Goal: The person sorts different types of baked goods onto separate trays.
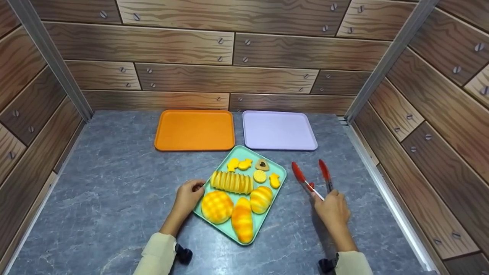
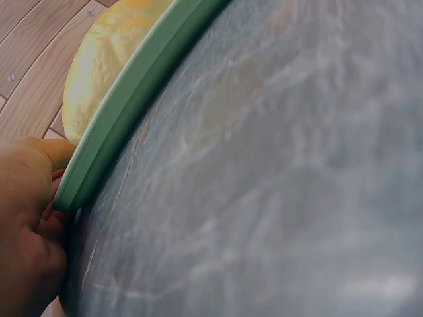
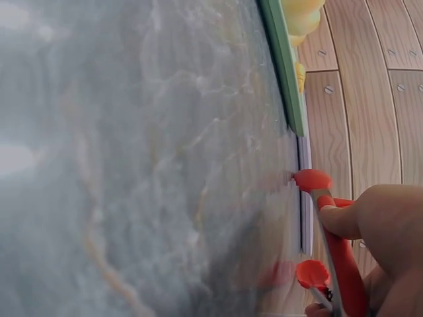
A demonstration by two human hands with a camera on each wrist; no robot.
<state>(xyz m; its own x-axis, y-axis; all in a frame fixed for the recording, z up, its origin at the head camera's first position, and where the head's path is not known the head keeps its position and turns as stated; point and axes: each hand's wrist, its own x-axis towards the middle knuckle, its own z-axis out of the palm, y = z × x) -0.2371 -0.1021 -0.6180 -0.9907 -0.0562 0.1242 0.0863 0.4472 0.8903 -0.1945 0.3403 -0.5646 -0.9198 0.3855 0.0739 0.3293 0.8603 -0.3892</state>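
Observation:
A mint-green tray (image 1: 258, 219) lies turned at an angle on the table. My left hand (image 1: 190, 196) pinches its left edge; the left wrist view shows the thumb over the rim, beside a pale yellow bun (image 2: 109, 63). On the tray are a round checked bun (image 1: 217, 207), a long bread roll (image 1: 242, 220), a ridged loaf (image 1: 231, 182) and a smaller striped roll (image 1: 261, 199). Several small cookies, including a heart-centred one (image 1: 262, 165), lie at the far end. Right of the tray, my right hand (image 1: 333, 209) holds red-tipped tongs (image 1: 299, 173), their arms spread with nothing between them.
Behind the green tray, an orange tray (image 1: 195, 130) lies at left and a lilac tray (image 1: 279, 130) at right, both flat on the grey marbled table (image 1: 114, 183). Wood-patterned walls (image 1: 214, 49) enclose the back and both sides.

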